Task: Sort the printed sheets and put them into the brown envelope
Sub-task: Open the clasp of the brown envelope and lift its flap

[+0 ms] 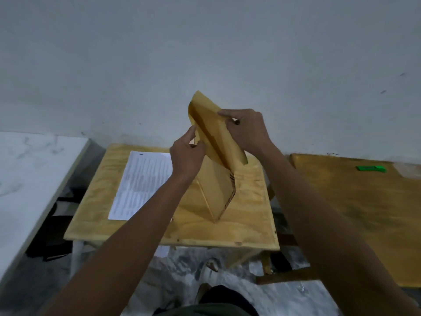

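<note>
Envelope (pixel 218 179) upright at frame centre, mouth being opened — left hand (pixel 185 156) and right hand (pixel 247 131) pinch its edges; printed sheets (pixel 141 183) lie left on the wooden table (pixel 250 220), not yet inserted.

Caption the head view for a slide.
Both hands, left hand and right hand, hold the brown envelope upright beside printed sheets.

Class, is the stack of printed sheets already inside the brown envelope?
No: the printed sheets lie flat on the wooden table, while the left hand and right hand hold the brown envelope upright.
</note>
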